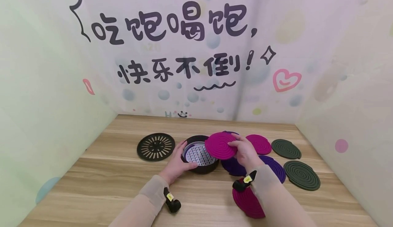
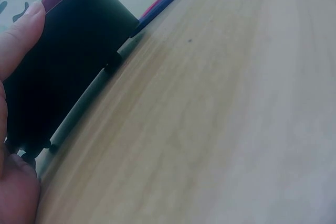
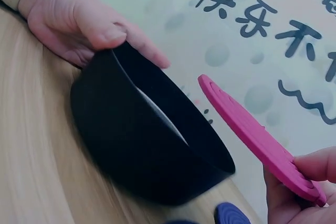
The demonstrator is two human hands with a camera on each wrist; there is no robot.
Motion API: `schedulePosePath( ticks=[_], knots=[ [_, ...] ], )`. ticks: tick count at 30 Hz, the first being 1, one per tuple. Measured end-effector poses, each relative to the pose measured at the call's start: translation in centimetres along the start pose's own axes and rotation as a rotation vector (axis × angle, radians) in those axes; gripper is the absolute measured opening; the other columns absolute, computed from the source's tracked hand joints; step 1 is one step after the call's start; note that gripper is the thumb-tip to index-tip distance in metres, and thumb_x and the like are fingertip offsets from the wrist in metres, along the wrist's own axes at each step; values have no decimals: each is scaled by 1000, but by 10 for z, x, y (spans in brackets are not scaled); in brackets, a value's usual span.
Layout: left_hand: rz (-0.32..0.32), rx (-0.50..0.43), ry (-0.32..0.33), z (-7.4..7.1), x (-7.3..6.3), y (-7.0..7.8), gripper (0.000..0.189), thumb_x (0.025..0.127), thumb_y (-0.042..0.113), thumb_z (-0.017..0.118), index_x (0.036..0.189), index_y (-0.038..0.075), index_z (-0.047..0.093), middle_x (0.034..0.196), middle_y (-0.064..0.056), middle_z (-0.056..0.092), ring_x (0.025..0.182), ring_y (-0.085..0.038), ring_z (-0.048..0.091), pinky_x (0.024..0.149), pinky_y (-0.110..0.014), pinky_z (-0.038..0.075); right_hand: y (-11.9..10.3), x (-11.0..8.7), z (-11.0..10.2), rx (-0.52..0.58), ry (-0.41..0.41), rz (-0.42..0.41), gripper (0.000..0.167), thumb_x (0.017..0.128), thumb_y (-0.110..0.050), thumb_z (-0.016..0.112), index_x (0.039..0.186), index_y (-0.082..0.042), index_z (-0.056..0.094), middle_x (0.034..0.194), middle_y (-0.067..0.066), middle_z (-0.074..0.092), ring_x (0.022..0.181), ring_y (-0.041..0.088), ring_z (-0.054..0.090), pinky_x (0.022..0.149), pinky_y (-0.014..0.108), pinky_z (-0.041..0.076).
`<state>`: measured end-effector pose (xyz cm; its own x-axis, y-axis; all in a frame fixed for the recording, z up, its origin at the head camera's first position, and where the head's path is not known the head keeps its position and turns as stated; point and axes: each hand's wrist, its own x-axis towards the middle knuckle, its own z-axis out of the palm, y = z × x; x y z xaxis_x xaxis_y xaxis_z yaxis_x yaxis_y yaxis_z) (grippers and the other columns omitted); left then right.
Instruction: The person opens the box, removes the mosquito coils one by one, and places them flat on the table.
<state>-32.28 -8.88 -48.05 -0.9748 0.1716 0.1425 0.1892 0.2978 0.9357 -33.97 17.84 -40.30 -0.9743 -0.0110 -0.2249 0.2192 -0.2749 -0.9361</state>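
Observation:
A round black container (image 1: 206, 169) stands on the wooden table, with a grey-patterned round surface (image 1: 199, 155) visible inside it. My left hand (image 1: 175, 165) grips its left side, the thumb over the near rim, as the right wrist view also shows. Between thumb and fingers, my right hand (image 1: 246, 152) pinches the edge of a magenta spiral-grooved coaster (image 3: 252, 135). That coaster is tilted and hangs just above the container's right rim, apart from it. In the left wrist view, the container's dark wall (image 2: 68, 61) stands beside my left thumb.
Left of the container lies a black slotted round lid (image 1: 156, 147). On the right are more spiral coasters: a magenta one (image 1: 258, 144), dark green ones (image 1: 302, 175), purple ones (image 1: 273, 168), and another magenta one (image 1: 248, 201) under my right forearm. Printed walls enclose the table.

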Motion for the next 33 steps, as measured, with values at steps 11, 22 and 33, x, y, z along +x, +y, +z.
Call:
schedulePosePath(
  ticks=[11,22,33],
  knots=[
    [-3,20,9,2,-1,1,104,67,30,88,151,14,30,158,-8,16,143,-35,15,113,-55,16,-6,-24,-54,6,-43,8,65,93,6,50,151,-5,25,95,-6,66,80,5,64,68,23,52],
    [-3,42,14,3,-1,3,104,67,30,88,151,13,30,158,-7,17,143,-33,15,113,-54,16,-9,-55,-109,12,-64,38,43,93,3,52,127,-23,51,93,-5,65,77,6,65,67,23,53],
    [-19,29,11,1,-1,3,104,68,32,88,152,15,29,158,-7,15,144,-34,14,113,-56,15,0,-82,-171,-44,-152,83,39,93,2,54,101,-35,66,99,-7,66,82,7,64,70,23,53]
  ],
)
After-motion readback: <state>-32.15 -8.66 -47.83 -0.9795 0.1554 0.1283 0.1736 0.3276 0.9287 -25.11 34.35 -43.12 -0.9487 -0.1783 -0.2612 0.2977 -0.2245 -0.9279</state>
